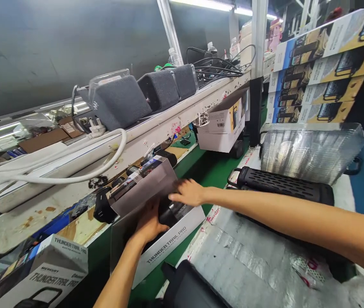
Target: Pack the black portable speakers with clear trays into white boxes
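An opened white box (165,250) lettered "THUNDERTRAIL PRO" stands tilted in front of me, its flap (150,190) raised at the back. Inside lies a black object (177,209), probably a portable speaker, partly covered by my hands. My left hand (150,224) reaches into the box at the object's left end, thumb spread; its fingertips are partly hidden. Over the box's right end is my right hand (188,192), fingers loosely stretched and slightly blurred, near the raised flap. I cannot tell whether it touches the flap.
A black perforated speaker (284,186) lies on the wrapped bench (233,256) at right, before stacked clear plastic trays (310,149). Printed boxes (323,77) are piled behind. Another box (56,273) stands lower left. Grey foam-covered blocks (120,102) and a white cable (117,158) occupy the shelf.
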### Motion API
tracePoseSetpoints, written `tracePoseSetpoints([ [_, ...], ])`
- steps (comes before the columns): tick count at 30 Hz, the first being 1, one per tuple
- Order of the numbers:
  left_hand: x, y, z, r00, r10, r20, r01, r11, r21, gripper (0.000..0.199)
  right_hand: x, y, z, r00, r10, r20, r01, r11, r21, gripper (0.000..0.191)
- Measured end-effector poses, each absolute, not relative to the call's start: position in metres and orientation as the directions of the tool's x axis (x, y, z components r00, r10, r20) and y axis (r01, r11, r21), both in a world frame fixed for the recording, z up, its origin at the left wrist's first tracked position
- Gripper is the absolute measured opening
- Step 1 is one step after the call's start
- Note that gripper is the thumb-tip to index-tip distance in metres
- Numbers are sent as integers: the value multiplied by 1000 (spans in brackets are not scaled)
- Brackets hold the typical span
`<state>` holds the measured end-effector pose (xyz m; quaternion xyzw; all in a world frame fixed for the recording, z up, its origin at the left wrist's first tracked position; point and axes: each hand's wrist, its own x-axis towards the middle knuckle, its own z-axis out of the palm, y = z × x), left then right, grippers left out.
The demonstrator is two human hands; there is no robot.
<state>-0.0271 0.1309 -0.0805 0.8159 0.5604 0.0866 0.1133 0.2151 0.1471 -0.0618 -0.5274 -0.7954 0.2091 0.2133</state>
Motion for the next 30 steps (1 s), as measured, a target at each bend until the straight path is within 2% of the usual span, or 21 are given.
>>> tracePoseSetpoints([
  [2, -28, 131, -82, 337, 941, 27, 902, -331, 276, 106, 218, 135, -69, -430, 888, 166, 781, 458, -424, 65],
  [4, -33, 134, -74, 289, 950, 121, 910, -312, 274, 87, 223, 129, -73, -370, 900, 232, 798, 436, -416, 63],
  [6, -42, 141, -57, 194, 936, 293, 928, -272, 256, 62, 227, 128, -75, -253, 936, 245, 823, 341, -454, 59],
  [8, -57, 153, -38, 23, 884, 467, 966, -140, 217, 59, 229, 128, -80, -153, 981, 120, 822, 194, -536, 67],
  [10, -75, 168, -22, -155, 826, 542, 976, 44, 213, 75, 227, 128, -89, -140, 988, -59, 776, 72, -627, 67],
  [12, -94, 181, -14, -267, 831, 489, 959, 176, 224, 85, 224, 126, -101, -186, 954, -235, 651, -59, -756, 54],
  [13, -104, 187, -14, -283, 856, 434, 953, 200, 227, 81, 223, 124, -107, -215, 931, -294, 573, -123, -810, 50],
  [15, -122, 195, -16, -274, 898, 344, 955, 212, 208, 60, 220, 122, -116, -257, 899, -353, 419, -226, -879, 48],
  [17, -138, 198, -21, -258, 918, 302, 961, 211, 182, 45, 219, 121, -123, -256, 894, -368, 348, -269, -898, 49],
  [22, -177, 178, -24, -304, 916, 260, 949, 269, 163, 46, 215, 125, -129, -221, 910, -352, 354, -261, -898, 49],
  [27, -213, 139, -17, -315, 916, 251, 944, 274, 183, 56, 194, 133, -128, -223, 919, -324, 466, -191, -864, 50],
  [30, -222, 116, -7, -371, 885, 280, 922, 315, 224, 48, 170, 133, -119, -225, 921, -318, 487, -176, -855, 48],
])
